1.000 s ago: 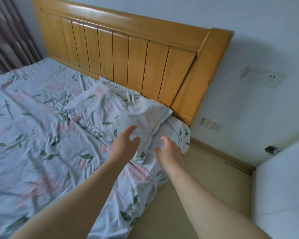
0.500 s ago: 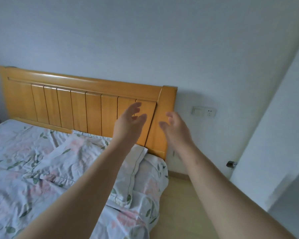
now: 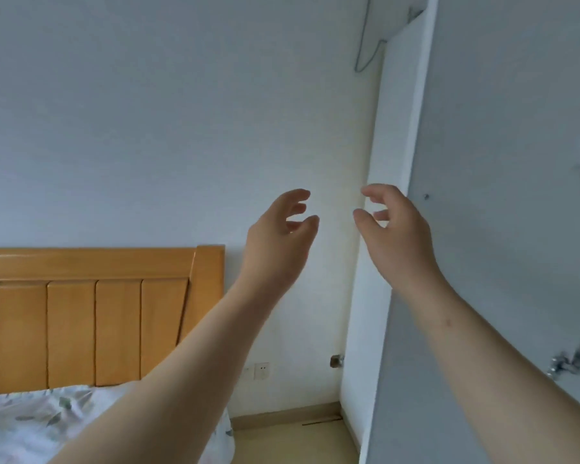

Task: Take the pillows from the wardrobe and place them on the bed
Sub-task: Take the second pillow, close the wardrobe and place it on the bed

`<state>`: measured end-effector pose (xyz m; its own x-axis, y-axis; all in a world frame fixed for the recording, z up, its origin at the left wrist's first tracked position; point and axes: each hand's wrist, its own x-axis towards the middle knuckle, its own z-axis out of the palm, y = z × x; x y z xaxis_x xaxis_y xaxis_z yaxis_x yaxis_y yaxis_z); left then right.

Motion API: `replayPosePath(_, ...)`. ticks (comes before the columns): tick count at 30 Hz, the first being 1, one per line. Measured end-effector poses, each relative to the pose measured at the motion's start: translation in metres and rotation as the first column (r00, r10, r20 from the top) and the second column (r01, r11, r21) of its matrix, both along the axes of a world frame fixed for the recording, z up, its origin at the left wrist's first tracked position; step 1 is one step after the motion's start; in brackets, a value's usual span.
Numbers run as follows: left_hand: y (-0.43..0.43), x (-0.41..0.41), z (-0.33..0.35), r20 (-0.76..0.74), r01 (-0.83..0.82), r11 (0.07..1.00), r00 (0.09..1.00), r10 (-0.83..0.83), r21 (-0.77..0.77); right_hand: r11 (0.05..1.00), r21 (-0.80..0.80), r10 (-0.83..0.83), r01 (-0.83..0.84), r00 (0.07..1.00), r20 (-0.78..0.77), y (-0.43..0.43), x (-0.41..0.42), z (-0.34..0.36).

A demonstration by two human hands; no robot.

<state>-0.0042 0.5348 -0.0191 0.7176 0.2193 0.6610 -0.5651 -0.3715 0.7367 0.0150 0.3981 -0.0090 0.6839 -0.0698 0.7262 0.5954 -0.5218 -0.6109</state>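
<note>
Both my arms are raised in front of me. My left hand (image 3: 280, 237) hangs in the air before the white wall, fingers loosely curled, holding nothing. My right hand (image 3: 394, 231) is level with it, at the edge of the white wardrobe door (image 3: 503, 162), also empty with loosely curled fingers. A floral pillow (image 3: 31, 420) lies on the bed at the lower left, under the wooden headboard (image 3: 91, 316). The inside of the wardrobe is out of sight.
A metal hinge (image 3: 568, 361) is fixed to the door's inner face at the right. A wall socket (image 3: 261, 371) and a door stop (image 3: 336, 361) sit low on the wall. A strip of bare floor (image 3: 292, 440) runs between bed and wardrobe.
My view has swung up and to the right, from the pillow on the bed toward the wardrobe door. Both empty hands have risen from the pillow to chest height.
</note>
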Motion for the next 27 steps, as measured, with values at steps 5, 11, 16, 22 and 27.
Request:
replayPosePath(5, -0.078, 0.0, 0.021, 0.131, 0.21, 0.974, 0.967, -0.22, 0.088, 0.974, -0.003, -0.225, 0.225, 0.973, 0.053, -0.084, -0.019, 0.027)
replayPosePath(11, -0.187, 0.001, 0.04, 0.169, 0.402, 0.898, 0.886, -0.431, 0.181, 0.873, -0.077, -0.475, 0.481, 0.876, 0.08, -0.196, -0.059, 0.036)
replayPosePath(16, -0.289, -0.005, 0.05, 0.165, 0.531, 0.818, 0.806, -0.568, 0.222, 0.734, -0.12, -0.658, 0.669, 0.744, 0.117, -0.291, -0.1, 0.054)
replayPosePath(22, -0.391, -0.02, 0.068, 0.232, 0.587, 0.765, 0.732, -0.641, 0.264, 0.547, -0.188, -0.785, 0.816, 0.578, 0.225, -0.385, -0.145, 0.077)
replayPosePath(27, -0.45, -0.02, 0.088, 0.339, 0.515, 0.777, 0.704, -0.624, 0.361, 0.303, -0.331, -0.851, 0.893, 0.411, 0.329, -0.439, -0.169, 0.097)
